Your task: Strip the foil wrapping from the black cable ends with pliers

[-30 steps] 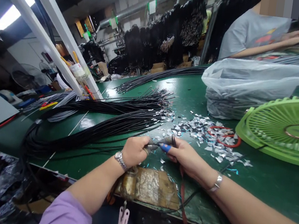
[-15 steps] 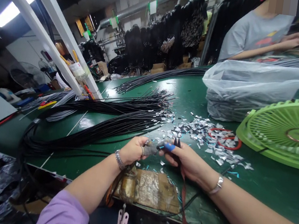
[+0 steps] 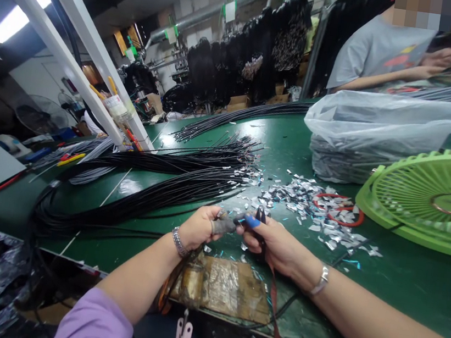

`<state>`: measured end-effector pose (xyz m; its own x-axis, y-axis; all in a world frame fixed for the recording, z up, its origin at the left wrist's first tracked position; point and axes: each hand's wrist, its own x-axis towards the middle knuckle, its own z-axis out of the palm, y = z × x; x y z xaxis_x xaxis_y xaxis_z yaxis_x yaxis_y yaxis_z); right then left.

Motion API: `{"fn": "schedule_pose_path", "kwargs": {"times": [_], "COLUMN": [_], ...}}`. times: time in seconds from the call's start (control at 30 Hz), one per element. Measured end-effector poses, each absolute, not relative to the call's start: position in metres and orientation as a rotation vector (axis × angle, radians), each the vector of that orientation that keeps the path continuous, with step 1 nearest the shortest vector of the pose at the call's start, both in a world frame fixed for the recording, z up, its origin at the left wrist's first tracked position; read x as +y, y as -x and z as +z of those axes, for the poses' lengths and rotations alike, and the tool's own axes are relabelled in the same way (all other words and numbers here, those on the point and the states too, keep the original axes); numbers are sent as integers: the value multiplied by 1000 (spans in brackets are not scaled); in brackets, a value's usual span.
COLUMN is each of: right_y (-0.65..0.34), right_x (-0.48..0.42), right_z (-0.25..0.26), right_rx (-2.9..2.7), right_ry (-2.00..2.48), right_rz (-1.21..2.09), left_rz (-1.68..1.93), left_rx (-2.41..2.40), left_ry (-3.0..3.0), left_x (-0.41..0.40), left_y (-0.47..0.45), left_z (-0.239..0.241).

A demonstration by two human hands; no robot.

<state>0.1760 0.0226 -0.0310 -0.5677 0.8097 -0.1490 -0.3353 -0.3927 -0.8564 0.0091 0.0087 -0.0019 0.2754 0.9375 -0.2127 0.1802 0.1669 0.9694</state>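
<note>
My left hand [image 3: 203,226], its thumb wrapped in grey, is closed on the end of a black cable; the bundle that cable comes from lies to the left. A short bit of blue shows between the two hands. Against that end are the thumb and fingertips of my right hand [image 3: 269,241], one of them wrapped in blue. Dark snips [image 3: 261,216] sit in the right palm, tips pointing up, with a reddish strap [image 3: 274,294] hanging below. Under the hands lies a tape-covered cardboard pad [image 3: 230,286] at the table edge.
Black cable bundles [image 3: 122,197] spread over the green table [image 3: 392,291]. Scraps of foil and blue bits [image 3: 296,198] lie beyond my hands, with red rings [image 3: 346,215]. On the right stand a green fan [image 3: 433,202] and a plastic bag [image 3: 358,136]. Behind sits a co-worker [image 3: 364,60].
My right hand has shifted slightly left, the snips with it. The left hand keeps its hold on the cable and has barely moved. The co-worker's arms have moved a little.
</note>
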Motion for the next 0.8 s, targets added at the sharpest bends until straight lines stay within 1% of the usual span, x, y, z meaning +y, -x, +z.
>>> {"fn": "schedule_pose_path", "kwargs": {"times": [0.4, 0.6, 0.7, 0.8], "right_y": [-175, -174, -173, -173], "right_x": [22, 22, 21, 21], "right_z": [-31, -31, -29, -29], "right_rx": [-1038, -1036, -1128, -1304], "right_ry": [707, 730, 763, 846], "right_rz": [2047, 2030, 1953, 1757], "left_rz": [790, 894, 918, 889], "left_rx": [1209, 1158, 1150, 1149], "left_ry": [-1310, -1513, -1662, -1769], "left_x": [8, 7, 8, 8], "left_y": [-11, -12, -9, -5], "left_z": [-1, -2, -4, -7]}}
